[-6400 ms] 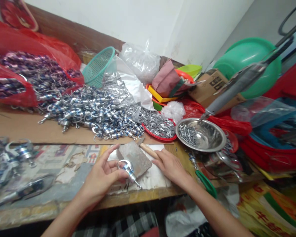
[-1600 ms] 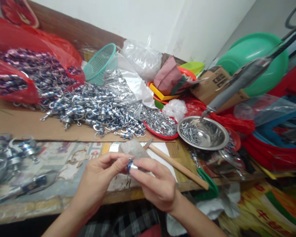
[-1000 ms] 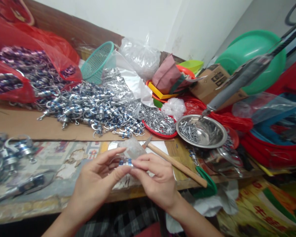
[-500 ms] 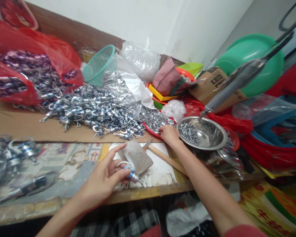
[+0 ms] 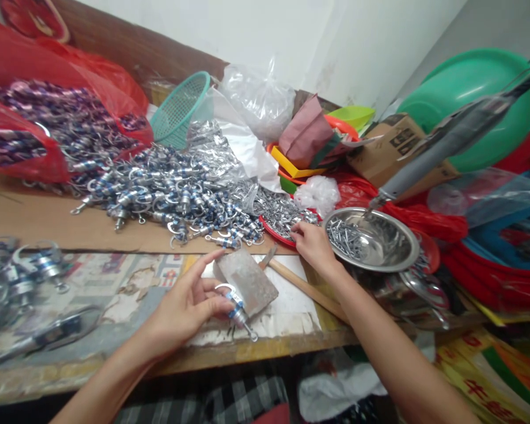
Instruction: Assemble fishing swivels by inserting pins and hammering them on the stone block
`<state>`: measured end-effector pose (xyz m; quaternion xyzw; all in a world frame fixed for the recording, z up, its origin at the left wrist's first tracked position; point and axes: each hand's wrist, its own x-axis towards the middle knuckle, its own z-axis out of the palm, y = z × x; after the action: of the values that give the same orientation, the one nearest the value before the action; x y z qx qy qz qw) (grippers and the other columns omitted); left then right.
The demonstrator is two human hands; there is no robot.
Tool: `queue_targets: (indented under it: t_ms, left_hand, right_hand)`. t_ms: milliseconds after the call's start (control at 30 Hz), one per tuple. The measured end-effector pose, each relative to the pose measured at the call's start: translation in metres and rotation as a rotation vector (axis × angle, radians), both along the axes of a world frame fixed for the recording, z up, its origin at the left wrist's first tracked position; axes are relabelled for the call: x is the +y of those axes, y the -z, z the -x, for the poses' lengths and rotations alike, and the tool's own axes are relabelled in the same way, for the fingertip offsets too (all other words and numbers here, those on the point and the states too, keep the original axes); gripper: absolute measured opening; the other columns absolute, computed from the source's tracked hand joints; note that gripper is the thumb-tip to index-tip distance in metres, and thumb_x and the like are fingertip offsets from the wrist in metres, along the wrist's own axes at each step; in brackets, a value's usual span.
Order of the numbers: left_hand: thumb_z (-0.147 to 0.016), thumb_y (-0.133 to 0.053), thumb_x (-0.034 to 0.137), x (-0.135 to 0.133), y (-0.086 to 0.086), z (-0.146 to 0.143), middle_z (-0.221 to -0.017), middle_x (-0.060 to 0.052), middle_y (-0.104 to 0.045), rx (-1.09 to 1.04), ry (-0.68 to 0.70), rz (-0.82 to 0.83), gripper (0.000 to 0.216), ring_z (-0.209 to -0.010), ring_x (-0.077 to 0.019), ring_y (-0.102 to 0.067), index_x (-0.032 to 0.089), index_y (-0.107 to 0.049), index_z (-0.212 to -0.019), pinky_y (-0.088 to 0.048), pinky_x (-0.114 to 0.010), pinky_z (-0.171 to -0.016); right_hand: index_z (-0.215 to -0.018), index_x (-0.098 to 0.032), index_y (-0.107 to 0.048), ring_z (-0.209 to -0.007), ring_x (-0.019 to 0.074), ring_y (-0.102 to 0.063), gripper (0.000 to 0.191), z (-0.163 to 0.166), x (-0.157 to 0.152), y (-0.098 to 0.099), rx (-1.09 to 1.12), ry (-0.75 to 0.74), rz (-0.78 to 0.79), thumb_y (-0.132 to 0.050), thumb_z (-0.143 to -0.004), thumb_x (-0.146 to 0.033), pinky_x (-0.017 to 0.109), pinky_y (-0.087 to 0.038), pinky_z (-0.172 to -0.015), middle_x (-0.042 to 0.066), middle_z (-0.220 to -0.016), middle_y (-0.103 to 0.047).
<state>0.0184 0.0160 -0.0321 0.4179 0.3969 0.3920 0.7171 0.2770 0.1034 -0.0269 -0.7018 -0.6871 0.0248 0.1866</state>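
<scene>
My left hand (image 5: pixel 193 300) pinches a small silver-and-blue metal hook piece (image 5: pixel 236 307) between thumb and fingers. Its curved hook points up and a little ring shows at its lower end. Right beside it a grey metal block (image 5: pixel 249 281) lies on white paper. My right hand (image 5: pixel 311 242) is at the near edge of a red plate (image 5: pixel 279 237) heaped with small shiny metal bits (image 5: pixel 287 213). Its fingers are bent together, and anything between them is too small or hidden to make out. Behind the block, a hammer (image 5: pixel 307 288) with a wooden handle reaches under my right forearm.
A steel bowl (image 5: pixel 404 257) holding metal pins stands right of my right hand. Many similar hook pieces (image 5: pixel 172 194) are piled on cardboard, with more at the left front. Behind them are a red bag (image 5: pixel 9 50) and green basket (image 5: pixel 182 106). A grey tool (image 5: pixel 441 150) hangs above the bowl.
The view has shifted slightly. The hook piece in my left hand has tipped so its ring end points more downward. My right hand stays by the red plate, its fingers drawn slightly nearer its edge.
</scene>
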Motion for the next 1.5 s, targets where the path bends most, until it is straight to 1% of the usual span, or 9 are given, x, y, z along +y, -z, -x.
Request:
queue_targets:
  t_ms: [133,267,433,567,733,867,1133,1367,1500]
  left_hand:
    - [-0.062,-0.071,0.017,-0.003,0.002,0.001,-0.069,0.001,-0.063,-0.002,-0.031,0.003,0.08,-0.062,-0.0169,-0.064,0.019,-0.029,-0.13,-0.053,-0.03,-0.061]
    - [-0.062,-0.072,0.018,-0.009,0.002,0.001,-0.071,0.0,-0.066,0.017,-0.069,-0.011,0.074,-0.068,-0.015,-0.064,0.019,-0.037,-0.127,-0.053,-0.025,-0.065]
    - [-0.063,-0.072,0.021,-0.016,0.002,0.002,-0.074,-0.001,-0.069,0.086,-0.165,-0.061,0.068,-0.074,-0.0167,-0.065,0.019,-0.042,-0.123,-0.053,-0.024,-0.067]
    - [-0.062,-0.073,0.025,-0.026,0.0,0.003,-0.081,-0.002,-0.072,0.173,-0.245,-0.133,0.063,-0.082,-0.0203,-0.067,0.022,-0.047,-0.12,-0.055,-0.026,-0.072]
    - [-0.065,-0.07,0.028,-0.038,0.001,-0.004,-0.09,-0.001,-0.074,0.293,-0.37,-0.322,0.053,-0.085,-0.0212,-0.068,0.028,-0.055,-0.116,-0.054,-0.028,-0.078]
    - [-0.066,-0.069,0.03,-0.045,0.006,-0.006,-0.099,0.0,-0.073,0.546,-0.404,-0.5,0.046,-0.081,-0.0218,-0.069,0.032,-0.061,-0.112,-0.054,-0.028,-0.076]
    - [-0.07,-0.065,0.034,-0.051,-0.004,0.001,-0.089,0.001,-0.075,0.428,-0.325,-0.377,0.041,-0.066,-0.0193,-0.071,0.029,-0.063,-0.11,-0.058,-0.023,-0.06]
    - [-0.076,-0.06,0.033,-0.056,-0.002,0.009,-0.096,0.005,-0.072,0.529,-0.287,-0.506,0.039,-0.067,-0.0153,-0.071,0.034,-0.058,-0.115,-0.056,-0.017,-0.063]
    - [-0.076,-0.06,0.033,-0.058,-0.004,0.01,-0.099,0.002,-0.071,0.509,-0.292,-0.522,0.041,-0.071,-0.0161,-0.071,0.03,-0.058,-0.116,-0.056,-0.017,-0.065]
  right_hand:
    - [-0.08,-0.016,-0.068,-0.073,0.0174,-0.063,0.016,0.014,-0.016,-0.005,0.12,-0.057,-0.028,-0.054,-0.079,-0.022,0.027,-0.045,-0.069,0.005,-0.076,-0.069]
    - [-0.076,-0.018,-0.069,-0.065,0.0139,-0.061,0.014,0.052,-0.046,-0.006,0.411,-0.322,-0.124,-0.059,-0.078,-0.027,0.025,-0.047,-0.061,0.002,-0.071,-0.068]
    - [-0.082,-0.019,-0.071,-0.077,0.0179,-0.056,0.014,0.082,-0.072,-0.001,0.203,-0.575,-0.287,-0.057,-0.078,-0.016,0.033,-0.045,-0.071,0.006,-0.08,-0.065]
    - [-0.099,-0.02,-0.066,-0.086,0.0187,-0.057,0.023,0.088,-0.096,-0.009,0.397,-0.506,-0.295,-0.055,-0.08,-0.014,0.034,-0.047,-0.076,0.007,-0.092,-0.064]
    - [-0.103,-0.02,-0.064,-0.071,0.0154,-0.065,0.029,0.101,-0.123,-0.018,0.825,-0.373,-0.014,-0.063,-0.074,-0.018,0.026,-0.053,-0.066,0.003,-0.082,-0.07]
    - [-0.089,-0.019,-0.068,-0.068,0.0161,-0.066,0.019,0.106,-0.127,-0.018,0.831,-0.305,-0.114,-0.063,-0.072,-0.014,0.025,-0.053,-0.064,0.003,-0.078,-0.07]
    - [-0.071,-0.018,-0.059,-0.061,0.0137,-0.06,0.006,0.109,-0.142,-0.018,0.742,-0.318,-0.258,-0.061,-0.071,-0.013,0.023,-0.047,-0.057,0.001,-0.066,-0.063]
    - [-0.072,-0.019,-0.047,-0.062,0.0154,-0.06,0.014,0.119,-0.149,-0.012,1.14,-0.192,-0.148,-0.061,-0.073,-0.016,0.027,-0.049,-0.059,0.003,-0.068,-0.063]
    - [-0.07,-0.02,-0.042,-0.063,0.0145,-0.059,0.02,0.121,-0.151,-0.012,1.299,-0.234,-0.161,-0.062,-0.072,-0.014,0.027,-0.048,-0.059,0.002,-0.066,-0.062]
